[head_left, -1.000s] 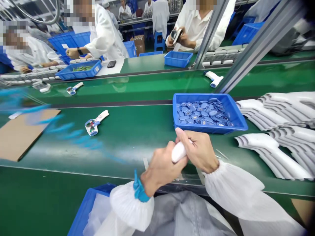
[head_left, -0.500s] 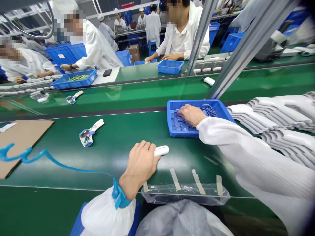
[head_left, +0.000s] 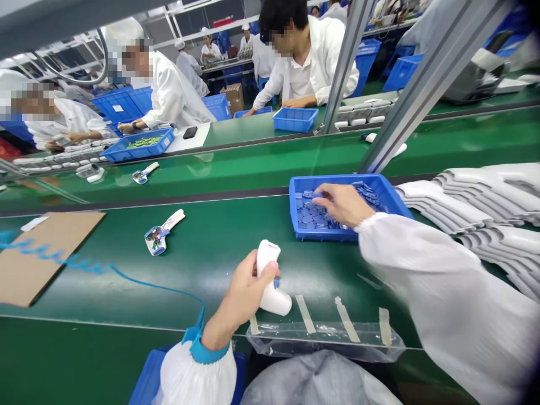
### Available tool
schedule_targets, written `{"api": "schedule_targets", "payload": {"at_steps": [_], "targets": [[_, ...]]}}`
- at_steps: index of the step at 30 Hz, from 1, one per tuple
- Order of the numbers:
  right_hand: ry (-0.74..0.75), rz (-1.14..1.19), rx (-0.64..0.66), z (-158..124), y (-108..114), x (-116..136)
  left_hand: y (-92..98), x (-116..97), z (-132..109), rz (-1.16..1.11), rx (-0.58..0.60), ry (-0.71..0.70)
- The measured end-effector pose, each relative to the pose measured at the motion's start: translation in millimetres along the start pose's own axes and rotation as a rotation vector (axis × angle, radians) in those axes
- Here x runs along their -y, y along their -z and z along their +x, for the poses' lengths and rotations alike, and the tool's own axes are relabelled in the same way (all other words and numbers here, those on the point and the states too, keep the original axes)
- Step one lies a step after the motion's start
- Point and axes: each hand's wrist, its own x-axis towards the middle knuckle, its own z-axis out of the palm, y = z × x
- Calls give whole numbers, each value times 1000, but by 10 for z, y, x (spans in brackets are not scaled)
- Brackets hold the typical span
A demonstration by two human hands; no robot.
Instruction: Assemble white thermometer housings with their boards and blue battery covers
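Observation:
My left hand (head_left: 247, 287) is wrapped round a white gun-shaped thermometer (head_left: 268, 281), held over the green bench. A bit of blue shows on the thermometer's far side, beside the thumb. A blue wristband with a coiled cord is on my left wrist. Over a blue bin (head_left: 297, 225) of small flat blue plastic parts (head_left: 310, 216), my right hand (head_left: 343, 203) is closed, thumb and fingers drawn together. Whatever lies between those fingertips is too small to make out.
A half-built thermometer (head_left: 158, 236) with exposed wiring lies on the left, near a cardboard sheet (head_left: 46, 253). White housings (head_left: 476, 202) are stacked at right. A metal post (head_left: 405, 107) rises behind the bin. Taped plastic (head_left: 324, 337) lines the front edge. Co-workers sit across the belt.
My left hand has turned and lifted the thermometer, which now shows its full side. My right hand has risen slightly from among the blue parts and its fingers have come together.

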Motion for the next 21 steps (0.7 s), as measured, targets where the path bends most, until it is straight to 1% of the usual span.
{"api": "schedule_targets", "payload": {"at_steps": [2, 4, 6, 8, 10, 12, 17, 21], "targets": [[-41, 138, 35, -265, 187, 262, -1, -104, -46, 173, -14, -86], [-106, 408, 171, -559, 325, 559, -4, -207, -53, 349, -44, -166], [-129, 546, 253, -818, 384, 825, -29, -275, -28, 478, -62, -252], [-177, 647, 279, -996, 374, 1003, -74, -299, 7, 543, -47, -323], [-248, 760, 280, -1089, 337, 1085, -123, -295, 32, 543, -10, -362], [-266, 801, 259, -1120, 318, 1106, -160, -283, 39, 520, -4, -377], [-144, 620, 234, -1123, 364, 1147, -177, -258, 30, 517, -34, -403], [-141, 608, 216, -1127, 343, 1189, -164, -229, 37, 536, -34, -467]]}}
